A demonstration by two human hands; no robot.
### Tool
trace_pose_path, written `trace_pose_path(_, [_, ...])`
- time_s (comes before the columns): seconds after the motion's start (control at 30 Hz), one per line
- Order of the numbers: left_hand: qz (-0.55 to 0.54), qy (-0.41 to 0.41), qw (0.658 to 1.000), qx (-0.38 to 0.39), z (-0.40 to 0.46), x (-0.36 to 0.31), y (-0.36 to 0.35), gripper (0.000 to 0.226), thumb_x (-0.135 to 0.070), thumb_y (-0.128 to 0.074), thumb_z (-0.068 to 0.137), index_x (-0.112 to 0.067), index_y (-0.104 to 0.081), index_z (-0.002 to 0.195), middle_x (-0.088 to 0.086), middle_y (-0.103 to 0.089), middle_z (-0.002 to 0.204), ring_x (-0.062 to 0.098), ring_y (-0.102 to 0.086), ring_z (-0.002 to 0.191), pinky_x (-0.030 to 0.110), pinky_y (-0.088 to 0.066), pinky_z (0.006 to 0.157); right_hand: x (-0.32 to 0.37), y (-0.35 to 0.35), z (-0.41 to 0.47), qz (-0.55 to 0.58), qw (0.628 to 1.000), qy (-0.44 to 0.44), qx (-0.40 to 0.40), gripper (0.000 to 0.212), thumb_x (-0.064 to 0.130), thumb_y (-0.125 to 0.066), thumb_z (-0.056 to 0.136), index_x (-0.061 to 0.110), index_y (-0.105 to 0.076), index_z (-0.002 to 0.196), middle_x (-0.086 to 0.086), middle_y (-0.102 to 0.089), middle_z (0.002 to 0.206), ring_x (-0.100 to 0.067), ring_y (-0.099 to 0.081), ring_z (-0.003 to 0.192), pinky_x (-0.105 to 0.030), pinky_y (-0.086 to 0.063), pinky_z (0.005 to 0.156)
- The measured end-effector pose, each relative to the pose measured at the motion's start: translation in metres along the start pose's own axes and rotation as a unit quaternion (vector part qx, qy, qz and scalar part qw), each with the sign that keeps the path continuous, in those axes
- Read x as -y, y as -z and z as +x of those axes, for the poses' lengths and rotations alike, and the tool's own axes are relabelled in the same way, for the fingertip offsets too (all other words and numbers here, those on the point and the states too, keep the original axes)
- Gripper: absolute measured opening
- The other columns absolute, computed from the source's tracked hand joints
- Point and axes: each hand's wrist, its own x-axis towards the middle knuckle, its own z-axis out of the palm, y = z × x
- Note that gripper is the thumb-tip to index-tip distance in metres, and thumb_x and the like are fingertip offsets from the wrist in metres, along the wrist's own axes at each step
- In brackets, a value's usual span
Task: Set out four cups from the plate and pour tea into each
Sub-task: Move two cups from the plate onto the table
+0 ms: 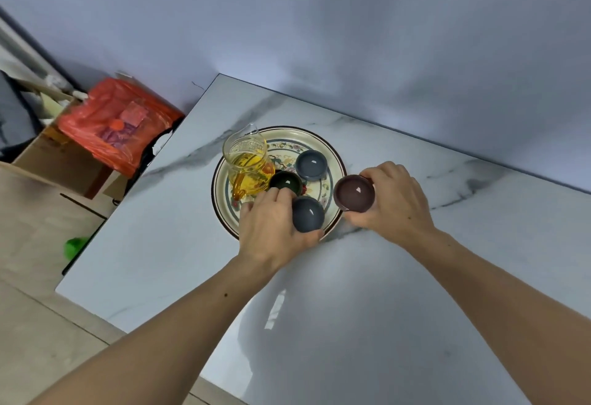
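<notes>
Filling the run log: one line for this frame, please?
stage: setting out cups | left hand: grips dark blue cup over plate | right hand: holds brown cup past rim | green cup, grey-blue cup: on plate | pitcher: untouched

My left hand (271, 225) grips a dark blue-grey cup (308, 214) over the near rim of the floral plate (332, 155); my right hand (395, 201) holds a brown cup (354, 192) just off its right edge. Remaining on the plate: glass pitcher of yellow tea (248, 164), dark green cup (285, 182), blue-grey cup (311, 164).
</notes>
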Motion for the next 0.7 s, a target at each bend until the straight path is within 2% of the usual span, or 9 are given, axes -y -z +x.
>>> trace_pose_path(0.3, [0.032,-0.143,0.988,0.045,0.003,-0.087,-0.011,0.065,-0.068,-0.062,0.060,-0.024,-0.056,0.108,-0.006,-0.061,0.109,0.019,-0.053,0.105,0.036,-0.035,0.088,-0.079,0.050,-0.070,0.017,0.993,-0.098,-0.061,0.064,0.046,-0.083,0.049,0.015,-0.063,0.102,0.000,-0.060,0.101,-0.022,-0.054,0.093,-0.030,-0.043,0.075])
trace_pose_path(0.43, [0.028,-0.187,0.979,0.074,-0.004,-0.139,-0.035,0.064,-0.067,-0.062,0.062,-0.025,-0.056,0.110,-0.007,-0.061,0.109,0.018,-0.053,0.105,0.035,-0.033,0.090,-0.134,0.064,-0.113,0.029,0.983,-0.156,-0.089,0.063,0.043,-0.084,0.051,0.015,-0.062,0.102,-0.002,-0.061,0.101,-0.023,-0.054,0.095,-0.033,-0.046,0.075])
trace_pose_path(0.7, [0.021,-0.220,0.969,0.109,-0.034,-0.264,-0.104,0.064,-0.064,-0.066,0.062,-0.024,-0.057,0.111,-0.007,-0.062,0.111,0.018,-0.053,0.106,0.034,-0.035,0.094,-0.269,0.092,-0.189,0.018,0.974,-0.214,-0.076,0.062,0.047,-0.083,0.052,0.016,-0.062,0.101,0.000,-0.061,0.101,-0.021,-0.054,0.094,-0.027,-0.042,0.072])
